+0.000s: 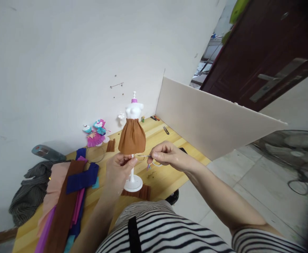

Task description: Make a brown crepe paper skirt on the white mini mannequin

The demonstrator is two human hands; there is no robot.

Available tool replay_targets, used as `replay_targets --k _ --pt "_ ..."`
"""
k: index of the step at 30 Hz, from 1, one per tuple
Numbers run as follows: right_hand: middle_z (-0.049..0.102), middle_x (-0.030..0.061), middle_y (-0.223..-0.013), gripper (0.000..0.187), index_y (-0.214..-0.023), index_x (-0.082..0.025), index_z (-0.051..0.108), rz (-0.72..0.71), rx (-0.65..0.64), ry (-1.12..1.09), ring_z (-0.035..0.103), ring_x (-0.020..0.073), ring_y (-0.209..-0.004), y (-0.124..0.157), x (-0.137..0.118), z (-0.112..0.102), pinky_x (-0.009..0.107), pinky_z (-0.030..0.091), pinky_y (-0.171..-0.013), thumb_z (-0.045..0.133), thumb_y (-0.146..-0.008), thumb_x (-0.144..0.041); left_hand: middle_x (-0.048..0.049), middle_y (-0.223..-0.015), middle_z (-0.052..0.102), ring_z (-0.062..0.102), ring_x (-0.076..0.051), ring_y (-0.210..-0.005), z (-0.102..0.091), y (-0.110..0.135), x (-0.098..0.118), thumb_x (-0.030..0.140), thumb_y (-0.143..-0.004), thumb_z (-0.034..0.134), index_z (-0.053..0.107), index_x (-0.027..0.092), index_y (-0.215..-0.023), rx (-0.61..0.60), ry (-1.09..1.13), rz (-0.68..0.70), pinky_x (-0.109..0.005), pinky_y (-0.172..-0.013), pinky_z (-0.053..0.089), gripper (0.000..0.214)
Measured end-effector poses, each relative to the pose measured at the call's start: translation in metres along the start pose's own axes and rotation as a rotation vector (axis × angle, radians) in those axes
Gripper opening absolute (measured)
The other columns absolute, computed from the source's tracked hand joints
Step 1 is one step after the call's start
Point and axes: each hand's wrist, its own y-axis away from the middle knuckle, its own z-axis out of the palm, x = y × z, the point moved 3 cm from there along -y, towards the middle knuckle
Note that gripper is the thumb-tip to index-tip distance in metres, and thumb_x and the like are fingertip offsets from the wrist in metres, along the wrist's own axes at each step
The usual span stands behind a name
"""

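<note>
A white miniature dress form (134,111) stands upright on its round base (133,183), wearing a gathered brown skirt (132,137). My left hand (120,168) is closed at the skirt's lower hem, its thumb and fingers pinching the edge beside the stand's pole. Just to the right, my right hand (167,153) grips a thin pointed metal tool (144,155), its tip directed left toward the hem. A pale loop (156,164) shows below the right fingers; whether it belongs to the tool is unclear. Small pink and blue bits (149,166) hang nearby.
Fabric strips (64,196) in brown, blue, pink and purple lie at the left of the wooden table (169,179). Doll clothes (95,133) rest against the wall. Small thread snips (166,130) lie at the back right, near a white partition (196,112). Brown pleated fabric (140,192) lies in front.
</note>
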Motion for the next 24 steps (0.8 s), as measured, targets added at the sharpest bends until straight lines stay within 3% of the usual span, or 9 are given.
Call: replay_targets --k 3,5,9,12,18,24 --pt "0.035 -0.0061 -0.046 0.049 -0.075 -0.009 0.071 -0.055 0.012 0.099 0.025 0.0054 -0.043 0.006 -0.008 -0.001 0.022 0.019 -0.041 0.059 -0.080 -0.056 0.0063 -0.044 0.051 0.034 -0.003 -0.031 -0.002 -0.001 -0.005 0.031 -0.060 0.071 0.063 0.014 -0.063 -0.069 0.015 -0.032 -0.017 -0.033 0.025 0.019" --pt "0.044 -0.0029 -0.049 0.046 -0.073 -0.010 0.069 -0.197 0.050 0.241 0.034 0.0068 -0.045 0.013 -0.019 -0.001 0.022 0.026 -0.042 0.055 -0.084 -0.052 0.0069 -0.045 0.050 0.035 -0.003 -0.031 -0.003 -0.002 -0.009 0.032 -0.064 0.071 0.062 0.014 -0.064 -0.115 0.044 -0.038 -0.016 -0.033 0.023 0.020" --pt "0.054 0.0009 -0.059 0.022 -0.087 -0.012 0.068 -0.778 0.377 0.760 0.043 0.0095 -0.050 0.033 -0.044 0.000 0.023 0.034 -0.046 0.060 -0.086 -0.032 0.0071 -0.046 0.050 0.035 -0.002 -0.031 -0.003 -0.001 -0.013 0.034 -0.069 0.070 0.060 0.014 -0.067 -0.200 0.108 -0.069 -0.014 -0.032 0.023 0.022" --pt "0.052 -0.0008 -0.058 0.021 -0.100 -0.013 0.065 -1.107 0.560 1.157 0.043 0.0102 -0.048 0.040 -0.049 0.005 0.023 0.034 -0.045 0.063 -0.083 -0.026 0.0067 -0.046 0.050 0.036 -0.002 -0.030 0.000 0.002 -0.009 0.036 -0.070 0.070 0.059 0.015 -0.068 -0.253 0.134 -0.100 -0.014 -0.032 0.024 0.024" --pt "0.051 -0.0035 -0.057 0.025 -0.103 -0.014 0.060 -1.267 0.479 1.496 0.045 0.0096 -0.048 0.029 -0.063 -0.001 0.024 0.035 -0.044 0.062 -0.086 -0.031 0.0069 -0.041 0.049 0.037 -0.004 -0.027 0.002 0.009 0.006 0.036 -0.068 0.070 0.058 0.015 -0.065 -0.256 0.071 -0.110 -0.015 -0.030 0.027 0.024" --pt "0.046 -0.0052 -0.056 0.022 -0.101 -0.011 0.058 -1.362 0.181 1.698 0.040 0.0090 -0.047 0.026 -0.098 0.003 0.025 0.032 -0.043 0.062 -0.087 -0.027 0.0064 -0.039 0.049 0.036 -0.004 -0.024 0.000 0.014 0.025 0.034 -0.060 0.071 0.056 0.015 -0.059 -0.241 -0.011 -0.135 -0.015 -0.028 0.025 0.024"
